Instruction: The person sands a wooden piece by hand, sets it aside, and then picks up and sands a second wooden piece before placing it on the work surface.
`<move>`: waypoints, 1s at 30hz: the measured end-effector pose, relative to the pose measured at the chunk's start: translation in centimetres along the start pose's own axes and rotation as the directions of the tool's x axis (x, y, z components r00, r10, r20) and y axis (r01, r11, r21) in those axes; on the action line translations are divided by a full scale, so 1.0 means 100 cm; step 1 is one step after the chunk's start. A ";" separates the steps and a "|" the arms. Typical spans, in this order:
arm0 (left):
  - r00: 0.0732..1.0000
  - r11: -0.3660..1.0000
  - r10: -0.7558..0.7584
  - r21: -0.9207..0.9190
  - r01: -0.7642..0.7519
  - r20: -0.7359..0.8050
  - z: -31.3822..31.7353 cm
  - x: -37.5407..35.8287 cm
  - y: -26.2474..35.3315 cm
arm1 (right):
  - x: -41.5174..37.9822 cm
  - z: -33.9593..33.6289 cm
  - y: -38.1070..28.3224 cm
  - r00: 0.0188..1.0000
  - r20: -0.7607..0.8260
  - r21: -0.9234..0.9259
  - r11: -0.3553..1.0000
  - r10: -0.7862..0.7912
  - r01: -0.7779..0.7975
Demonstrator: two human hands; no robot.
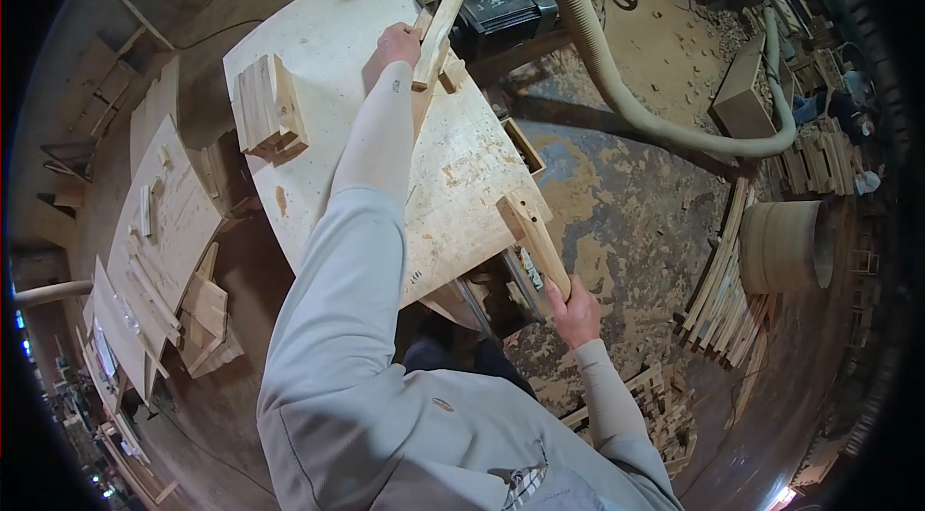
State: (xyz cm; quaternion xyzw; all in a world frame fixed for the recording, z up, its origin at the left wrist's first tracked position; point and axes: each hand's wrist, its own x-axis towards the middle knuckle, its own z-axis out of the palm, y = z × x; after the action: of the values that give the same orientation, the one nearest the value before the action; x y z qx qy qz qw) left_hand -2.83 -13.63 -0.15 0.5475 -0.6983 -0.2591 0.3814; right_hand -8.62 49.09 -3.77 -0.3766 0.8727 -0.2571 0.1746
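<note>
My right hand (576, 312) is closed around the near end of a wooden piece (541, 246). Two dark holes show at its far end, which lies over the corner of a pale wooden tabletop (337, 25). Across that top my left hand (398, 45) is stretched out and closed, right against a wooden piece (440, 34) standing at the far edge beside a motor. What its fingers grip is hidden. On the left of the top sits a stack of wooden blocks (267, 106).
A dark electric motor (504, 15) is behind the tabletop. A thick ribbed hose (617, 92) curves down to the right. Wooden strips (723, 289) and a round drum (782, 246) lie right. Boards with offcuts (159, 222) stand left. Sawdust covers the floor.
</note>
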 end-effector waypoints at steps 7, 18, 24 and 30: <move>0.999 0.999 -0.027 0.035 0.026 0.037 0.005 0.000 -0.004 | -0.003 -0.008 -0.007 0.999 0.024 0.021 0.999 0.038 -0.038; 0.996 0.996 -0.083 0.040 0.082 0.039 -0.014 -0.021 0.015 | -0.005 -0.025 -0.019 1.000 0.012 0.025 1.000 0.014 -0.015; 0.990 0.953 -0.100 -0.275 0.125 0.102 0.000 -0.009 -0.018 | -0.007 -0.040 -0.029 0.997 0.053 0.008 0.998 0.054 -0.055; 0.895 0.682 -0.249 -0.589 0.433 0.370 -0.034 -0.009 -0.012 | -0.007 -0.055 -0.038 0.997 0.056 -0.049 0.997 0.057 -0.054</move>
State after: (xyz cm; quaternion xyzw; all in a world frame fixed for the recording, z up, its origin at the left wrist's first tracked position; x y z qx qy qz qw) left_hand 0.73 -12.95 0.65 0.4604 -0.4899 -0.6239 0.3985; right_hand -8.75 49.16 2.92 -0.3633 0.8834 -0.2202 0.1976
